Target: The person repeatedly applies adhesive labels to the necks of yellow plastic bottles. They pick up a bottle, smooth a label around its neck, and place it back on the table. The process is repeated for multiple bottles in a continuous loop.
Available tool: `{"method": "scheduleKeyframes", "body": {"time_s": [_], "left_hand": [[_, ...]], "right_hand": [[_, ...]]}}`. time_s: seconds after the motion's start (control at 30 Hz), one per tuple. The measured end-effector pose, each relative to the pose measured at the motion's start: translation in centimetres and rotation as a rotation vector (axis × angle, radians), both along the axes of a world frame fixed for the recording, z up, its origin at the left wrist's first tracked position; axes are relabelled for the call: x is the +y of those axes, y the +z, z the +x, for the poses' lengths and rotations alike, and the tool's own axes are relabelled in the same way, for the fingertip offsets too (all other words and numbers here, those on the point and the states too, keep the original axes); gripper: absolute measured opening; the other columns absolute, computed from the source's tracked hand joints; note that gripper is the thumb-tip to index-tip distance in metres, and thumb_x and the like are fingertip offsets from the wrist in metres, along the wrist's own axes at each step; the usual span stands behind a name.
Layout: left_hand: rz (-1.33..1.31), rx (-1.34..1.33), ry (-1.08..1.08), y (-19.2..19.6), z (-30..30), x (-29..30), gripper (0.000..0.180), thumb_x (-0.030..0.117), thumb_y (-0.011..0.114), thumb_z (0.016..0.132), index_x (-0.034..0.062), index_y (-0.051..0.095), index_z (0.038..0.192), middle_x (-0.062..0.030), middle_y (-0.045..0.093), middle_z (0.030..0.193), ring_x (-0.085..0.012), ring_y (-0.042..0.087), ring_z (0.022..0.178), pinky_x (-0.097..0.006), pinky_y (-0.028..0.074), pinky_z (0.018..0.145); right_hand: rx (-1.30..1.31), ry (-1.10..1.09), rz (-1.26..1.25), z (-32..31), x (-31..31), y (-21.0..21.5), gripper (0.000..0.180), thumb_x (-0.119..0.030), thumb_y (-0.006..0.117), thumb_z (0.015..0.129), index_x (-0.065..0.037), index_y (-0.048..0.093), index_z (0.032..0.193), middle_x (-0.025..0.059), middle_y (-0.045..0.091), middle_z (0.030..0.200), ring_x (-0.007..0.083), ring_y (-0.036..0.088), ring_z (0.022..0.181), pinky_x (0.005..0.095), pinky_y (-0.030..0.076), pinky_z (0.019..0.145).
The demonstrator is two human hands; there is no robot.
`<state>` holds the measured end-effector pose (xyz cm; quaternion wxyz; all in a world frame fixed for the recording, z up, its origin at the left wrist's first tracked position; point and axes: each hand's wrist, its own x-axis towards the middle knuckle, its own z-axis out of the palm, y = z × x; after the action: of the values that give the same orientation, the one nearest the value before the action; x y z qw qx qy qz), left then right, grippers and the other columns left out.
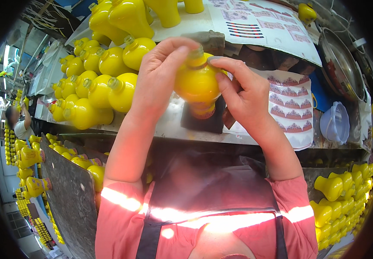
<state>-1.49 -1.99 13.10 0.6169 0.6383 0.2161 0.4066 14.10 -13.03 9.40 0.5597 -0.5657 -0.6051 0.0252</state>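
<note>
Near edge of the table (160, 131), mid-length: yellow bottle (197, 84), roughly upright, neck up, dark band at neck base, patterned foot over a dark block (191, 121). Can't tell if foot touches block.

Left hand (165, 69): thumb and index at the bottle neck, left side; can't tell if clamped. Right hand (247, 88): thumb and index slightly apart, tips at neck and shoulder, right side; can't tell if gripping.

Toward table's left end: rows of glossy yellow bottles (98, 90), mostly lying, necks to the left hand. Right of block: printed decal sheet (291, 103). Right end: pale blue basin (335, 123).
</note>
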Motion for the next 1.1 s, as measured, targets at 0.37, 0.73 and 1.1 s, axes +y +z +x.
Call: {"method": "scheduleKeyframes", "body": {"time_s": [0.37, 0.73, 1.1], "left_hand": [[0.091, 0.093, 0.035, 0.1, 0.6, 0.1, 0.016, 0.01, 0.072, 0.092, 0.0001, 0.071, 0.105, -0.0014, 0.07, 0.096, -0.0084, 0.063, 0.091, -0.025, 0.052, 0.083], [-0.008, 0.016, -0.024, 0.4, 0.8, -0.2, 0.016, 0.006, 0.078, 0.085, 0.0, 0.069, 0.097, -0.0029, 0.07, 0.101, -0.0103, 0.063, 0.094, -0.026, 0.052, 0.085], [-0.027, 0.009, 0.012, 0.3, 1.3, 0.0, 0.013, 0.004, 0.078, 0.084, 0.0001, 0.069, 0.093, -0.0025, 0.07, 0.098, -0.0085, 0.063, 0.092, -0.025, 0.052, 0.083]], "right_hand": [[-0.338, 0.04, 0.013, -0.9, -0.2, 0.2, 0.025, 0.003, 0.068, 0.092, -0.008, 0.073, 0.113, 0.0105, 0.076, 0.096, 0.0225, 0.072, 0.07, 0.0344, 0.056, 0.061], [-0.457, 0.014, 0.075, -0.7, -1.1, 0.2, 0.033, 0.0, 0.074, 0.085, -0.012, 0.073, 0.116, 0.0081, 0.069, 0.077, 0.0256, 0.064, 0.056, 0.0363, 0.049, 0.051], [-0.435, 0.035, 0.083, -0.2, -1.1, -0.1, 0.037, 0.001, 0.073, 0.085, -0.012, 0.071, 0.12, 0.0068, 0.069, 0.078, 0.0246, 0.062, 0.055, 0.0367, 0.048, 0.051]]}}
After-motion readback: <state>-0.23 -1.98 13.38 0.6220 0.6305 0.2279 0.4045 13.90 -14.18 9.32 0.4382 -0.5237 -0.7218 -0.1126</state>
